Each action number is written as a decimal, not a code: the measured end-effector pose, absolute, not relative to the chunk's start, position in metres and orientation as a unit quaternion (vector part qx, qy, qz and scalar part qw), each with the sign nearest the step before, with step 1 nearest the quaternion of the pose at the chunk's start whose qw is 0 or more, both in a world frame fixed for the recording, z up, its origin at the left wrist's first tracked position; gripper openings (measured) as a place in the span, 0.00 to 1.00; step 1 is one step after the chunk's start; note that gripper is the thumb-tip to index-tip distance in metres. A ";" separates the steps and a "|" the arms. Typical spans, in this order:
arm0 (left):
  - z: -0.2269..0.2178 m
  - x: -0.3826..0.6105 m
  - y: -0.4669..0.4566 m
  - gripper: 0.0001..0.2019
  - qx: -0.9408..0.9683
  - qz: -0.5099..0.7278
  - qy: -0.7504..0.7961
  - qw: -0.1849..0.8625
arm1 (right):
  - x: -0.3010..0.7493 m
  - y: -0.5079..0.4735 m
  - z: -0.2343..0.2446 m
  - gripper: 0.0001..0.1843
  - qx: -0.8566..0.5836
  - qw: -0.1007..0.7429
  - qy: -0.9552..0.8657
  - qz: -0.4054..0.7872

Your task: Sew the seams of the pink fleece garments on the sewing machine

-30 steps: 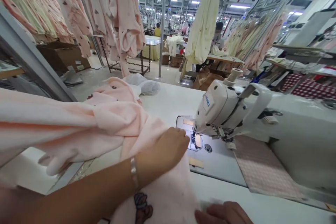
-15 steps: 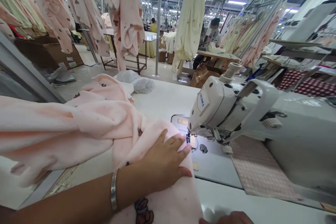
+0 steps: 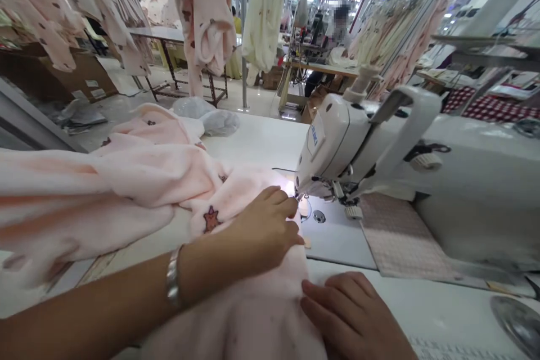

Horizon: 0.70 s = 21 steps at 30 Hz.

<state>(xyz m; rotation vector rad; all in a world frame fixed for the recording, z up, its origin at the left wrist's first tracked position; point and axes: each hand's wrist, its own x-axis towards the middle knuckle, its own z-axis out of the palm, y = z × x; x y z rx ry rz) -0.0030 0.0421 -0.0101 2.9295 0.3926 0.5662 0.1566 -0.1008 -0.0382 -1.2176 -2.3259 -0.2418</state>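
Note:
Soft pink printed fabric (image 3: 248,188) lies across the machine table, its right edge running under the needle area of a white sewing machine (image 3: 329,146). My left hand (image 3: 270,230), with a silver bangle at the wrist, rests on the fabric just left of the presser foot; its fingers are curled and gather the cloth. Closer to me, my right hand (image 3: 350,309) pinches the fabric's right edge between thumb and fingers. The needle itself is mostly hidden behind the machine head and my left fingers.
Bunched fabric spreads over the table's left side. A clear plastic bag (image 3: 206,115) sits behind it. Pink and pale yellow garments (image 3: 265,17) hang beyond the table. Pale checked cloth (image 3: 405,242) lies under the machine arm. A person (image 3: 337,34) sits in the background.
My left hand has gone from flat with spread fingers to curled on the cloth. My right hand has come up from the bottom edge to the fabric's edge. The camera view has shifted.

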 end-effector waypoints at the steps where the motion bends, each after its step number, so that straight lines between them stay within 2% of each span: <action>1: -0.007 -0.006 0.025 0.10 0.960 0.198 0.165 0.112 | 0.155 -0.102 -0.038 0.13 -0.448 0.256 -0.852 -0.086; 3: -0.005 -0.012 -0.010 0.11 0.939 0.210 0.207 0.174 | 0.152 -0.104 -0.038 0.13 -0.448 0.276 -0.848 -0.060; 4: -0.008 -0.014 -0.026 0.16 0.936 0.224 0.213 0.169 | 0.152 -0.105 -0.038 0.13 -0.450 0.284 -0.846 -0.041; 6: -0.020 -0.020 -0.048 0.28 0.941 0.240 0.214 0.102 | 0.154 -0.108 -0.036 0.12 -0.449 0.289 -0.845 -0.003; 7: -0.028 -0.022 -0.055 0.31 0.946 0.232 0.216 0.064 | 0.155 -0.109 -0.035 0.11 -0.447 0.284 -0.848 0.011; 9: -0.041 -0.026 -0.059 0.31 0.956 0.192 0.220 0.017 | 0.157 -0.113 -0.032 0.11 -0.446 0.256 -0.857 0.030; 13: -0.047 -0.034 -0.055 0.32 0.973 0.141 0.184 0.011 | 0.160 -0.122 -0.026 0.12 -0.451 0.211 -0.867 0.026; 17: -0.046 -0.037 -0.054 0.28 0.975 0.131 0.175 0.026 | 0.159 -0.132 -0.027 0.11 -0.450 0.216 -0.866 -0.028; 21: -0.048 -0.036 -0.048 0.26 0.978 0.143 0.150 -0.002 | 0.159 -0.132 -0.028 0.14 -0.441 0.215 -0.867 -0.080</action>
